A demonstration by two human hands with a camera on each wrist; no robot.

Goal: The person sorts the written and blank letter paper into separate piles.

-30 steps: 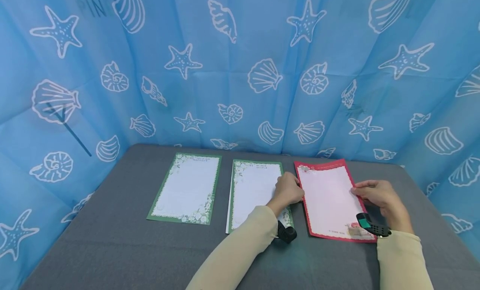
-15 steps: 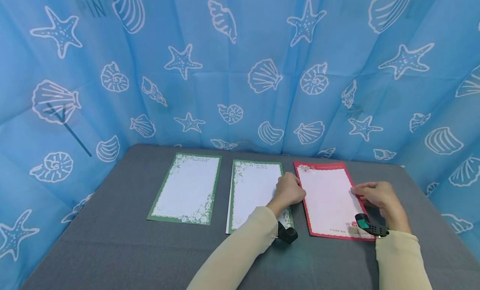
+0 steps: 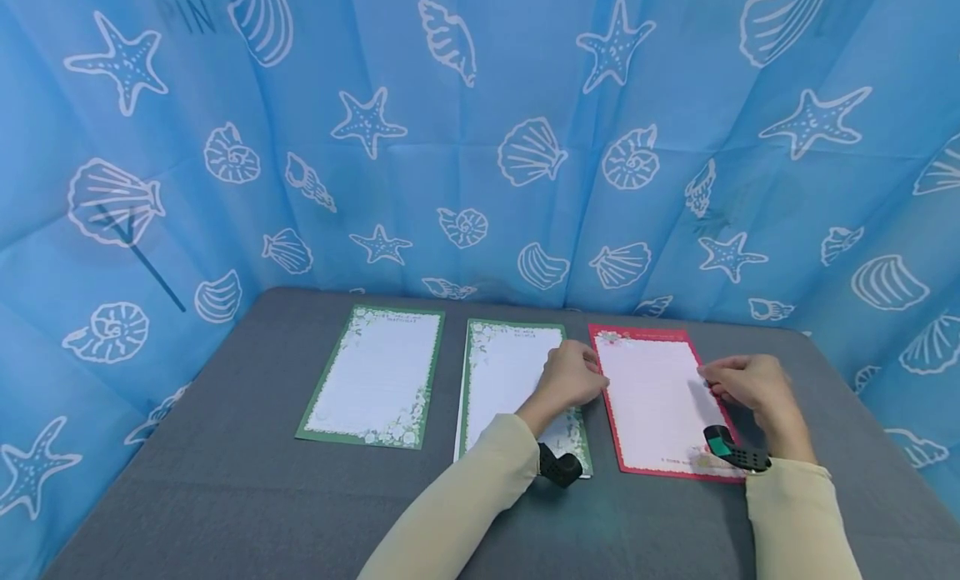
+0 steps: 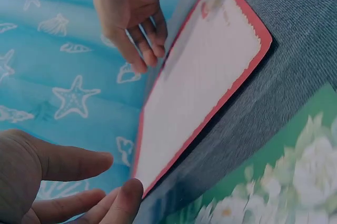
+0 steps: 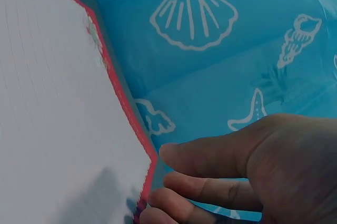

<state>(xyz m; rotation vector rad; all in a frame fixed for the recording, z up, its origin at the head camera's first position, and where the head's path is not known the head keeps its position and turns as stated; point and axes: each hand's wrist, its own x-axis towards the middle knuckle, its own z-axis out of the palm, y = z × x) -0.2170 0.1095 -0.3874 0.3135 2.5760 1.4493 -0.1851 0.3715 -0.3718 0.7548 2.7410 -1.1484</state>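
A red-bordered sheet of paper point(image 3: 656, 405) with a pale writing area lies flat on the right part of the table. My left hand point(image 3: 566, 378) hovers at its left edge, over the neighbouring green-bordered sheet point(image 3: 498, 380). In the left wrist view, a gap parts the left thumb point(image 4: 79, 163) from the fingers, and nothing is between them. Beside the sheet's right edge is my right hand point(image 3: 757, 388), its thumb point(image 5: 205, 153) and fingers apart and holding nothing. It casts a shadow on the paper. Whether the right fingertips touch the edge is hard to tell.
Another green-bordered sheet point(image 3: 375, 380) with white flowers lies at the left. White paper edges show under the middle sheet. A grey cloth covers the table point(image 3: 225, 497), and a blue shell-patterned curtain point(image 3: 450, 188) hangs behind it.
Both hands have let go of the red-bordered sheet, which has settled flat on the table. The left hand has shifted slightly left; the right hand has lifted a little off the edge.
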